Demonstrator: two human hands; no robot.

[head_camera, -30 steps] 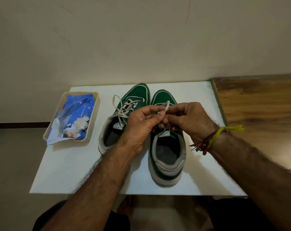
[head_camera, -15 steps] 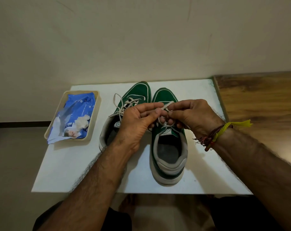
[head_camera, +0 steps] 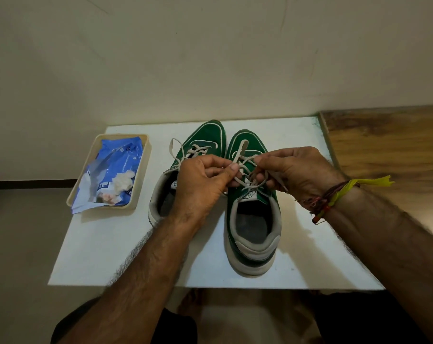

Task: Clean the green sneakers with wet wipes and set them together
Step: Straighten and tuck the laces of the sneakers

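Note:
Two green sneakers stand side by side on the white board [head_camera: 106,256], toes toward the wall. The right sneaker [head_camera: 254,229] is the nearer one, and both my hands work over its tongue. My left hand [head_camera: 203,184] pinches a loop of its off-white lace [head_camera: 240,155] between thumb and fingers. My right hand [head_camera: 294,172] pinches the other part of the same lace. The left sneaker [head_camera: 205,137] is partly hidden behind my left hand, and its lace lies loose to the left.
A beige tray [head_camera: 142,175] at the board's left holds a blue wet-wipe pack [head_camera: 116,167] with a white wipe sticking out. A wooden surface [head_camera: 389,150] adjoins the board on the right. A plain wall rises just behind the shoes.
My hands have drawn slightly apart, and the lace between them now crosses in loops over the right sneaker's tongue. The shoes have stayed in place.

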